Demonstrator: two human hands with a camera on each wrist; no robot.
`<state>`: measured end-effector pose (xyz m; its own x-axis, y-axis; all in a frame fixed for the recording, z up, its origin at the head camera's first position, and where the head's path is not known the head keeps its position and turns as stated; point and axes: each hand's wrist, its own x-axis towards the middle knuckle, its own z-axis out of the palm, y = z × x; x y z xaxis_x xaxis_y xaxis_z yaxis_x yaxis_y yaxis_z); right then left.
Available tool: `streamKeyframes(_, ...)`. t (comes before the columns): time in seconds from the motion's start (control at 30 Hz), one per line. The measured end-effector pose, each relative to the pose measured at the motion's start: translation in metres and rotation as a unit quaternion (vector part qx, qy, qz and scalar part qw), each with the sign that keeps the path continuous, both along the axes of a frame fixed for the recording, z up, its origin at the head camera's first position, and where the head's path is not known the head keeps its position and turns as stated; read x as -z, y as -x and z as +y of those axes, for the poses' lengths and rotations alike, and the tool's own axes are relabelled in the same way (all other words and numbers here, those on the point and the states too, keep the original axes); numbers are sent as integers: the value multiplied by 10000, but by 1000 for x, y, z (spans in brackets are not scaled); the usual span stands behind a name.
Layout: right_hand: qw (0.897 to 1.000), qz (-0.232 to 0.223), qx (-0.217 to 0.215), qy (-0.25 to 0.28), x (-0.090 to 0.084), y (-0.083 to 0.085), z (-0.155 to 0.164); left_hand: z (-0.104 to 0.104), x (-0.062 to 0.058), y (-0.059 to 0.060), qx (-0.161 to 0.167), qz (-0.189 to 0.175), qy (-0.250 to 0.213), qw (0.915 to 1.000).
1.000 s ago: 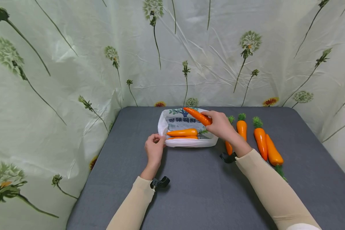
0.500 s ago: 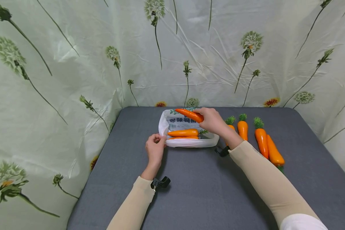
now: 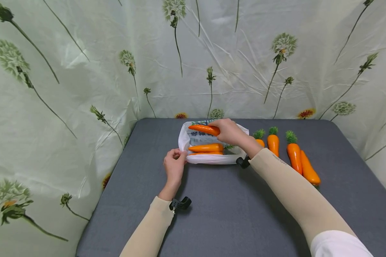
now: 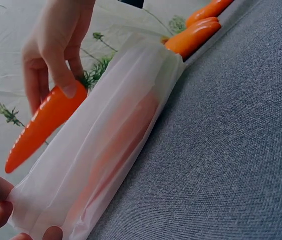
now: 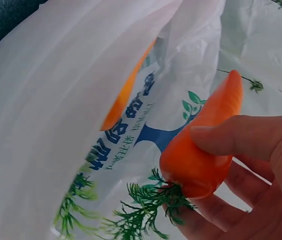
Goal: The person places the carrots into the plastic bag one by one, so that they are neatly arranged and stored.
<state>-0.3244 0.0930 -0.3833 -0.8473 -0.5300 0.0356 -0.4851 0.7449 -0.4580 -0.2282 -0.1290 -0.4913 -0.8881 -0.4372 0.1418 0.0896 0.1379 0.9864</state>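
Note:
A white plastic bag (image 3: 212, 160) with dark blue printing lies with its mouth spread on the grey table. Two orange carrots (image 3: 206, 148) rest inside it, side by side, tips to the left. My left hand (image 3: 174, 164) pinches the bag's left edge between thumb and fingers. Above the bag's far side, my right hand (image 3: 229, 132) grips a red-orange carrot (image 5: 201, 145) near its thick end, thumb on top. That carrot's tip points left, and its green leafy top (image 5: 153, 205) hangs out below the fingers in the right wrist view.
Several more carrots with green tops lie right of the bag, among them one carrot (image 3: 272, 144) behind the right forearm and another carrot (image 3: 310, 167) farther right. A flowered cloth (image 3: 167, 57) hangs behind the grey table (image 3: 212, 210).
My right hand has moved left with the red-orange carrot, from the bag's far right to over its middle, and the carrot has turned closer to level. The left hand has stayed on the bag's edge.

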Motion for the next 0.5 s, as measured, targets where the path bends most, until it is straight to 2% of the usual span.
streamKeyframes(0.27,9987,-104,-272,-418,6,11,-11,1,-1,-1,41,25,-29,10000)
streamKeyframes(0.5,9944,128,-596,-859,10,17,-18,1,-1,-1,66,79,20,9999)
